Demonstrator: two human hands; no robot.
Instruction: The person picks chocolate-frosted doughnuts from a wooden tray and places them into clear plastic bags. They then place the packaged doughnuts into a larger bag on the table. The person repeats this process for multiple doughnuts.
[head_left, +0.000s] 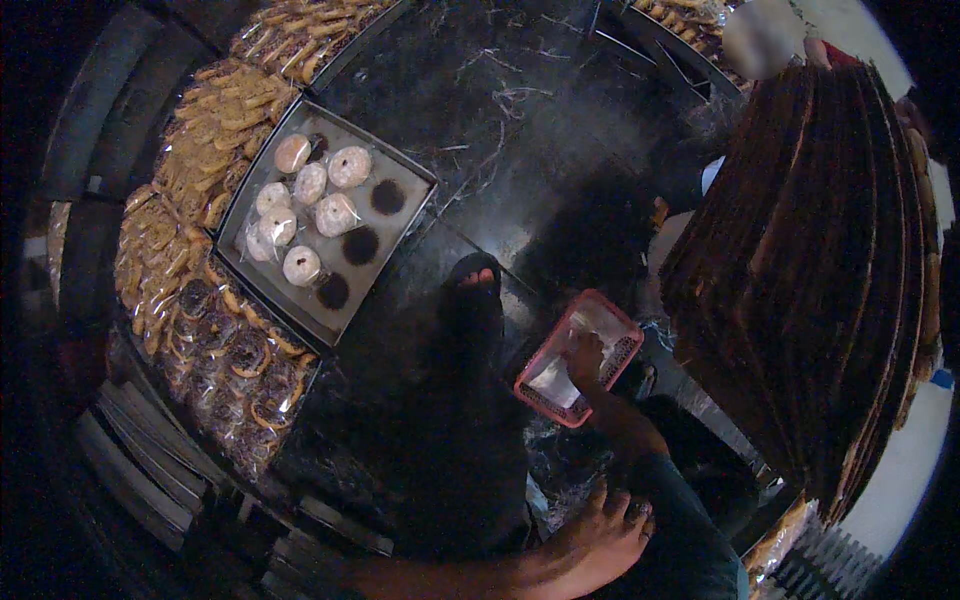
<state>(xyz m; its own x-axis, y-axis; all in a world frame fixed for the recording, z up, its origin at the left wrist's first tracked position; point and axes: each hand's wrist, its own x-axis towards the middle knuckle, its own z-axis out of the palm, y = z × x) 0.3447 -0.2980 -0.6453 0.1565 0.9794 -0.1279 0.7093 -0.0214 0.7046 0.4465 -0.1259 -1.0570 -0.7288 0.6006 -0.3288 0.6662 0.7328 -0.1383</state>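
Note:
My right hand (588, 356) reaches down into a pink plastic basket (530, 367) on the dark floor. Clear or white plastic (556, 381) lies inside it under the hand. The fingertips are blurred, so I cannot tell whether they grip anything. My left hand (592, 529) holds nothing; its fingers are spread near my right sleeve (682, 510), and a ring shows on one finger. Left of the basket stands a foot in a dark sandal (477, 276). Farther left, a metal tray (352, 281) holds several white-dusted doughnuts (335, 214), apparently in clear wrap.
Along the left are several trays of wrapped pastries (225, 112), some with dark toppings (240, 360). A tall stack of dark brown sheets or trays (795, 285) rises on the right, with another person (817, 54) behind it. Plastic strips (510, 97) litter the floor (442, 90).

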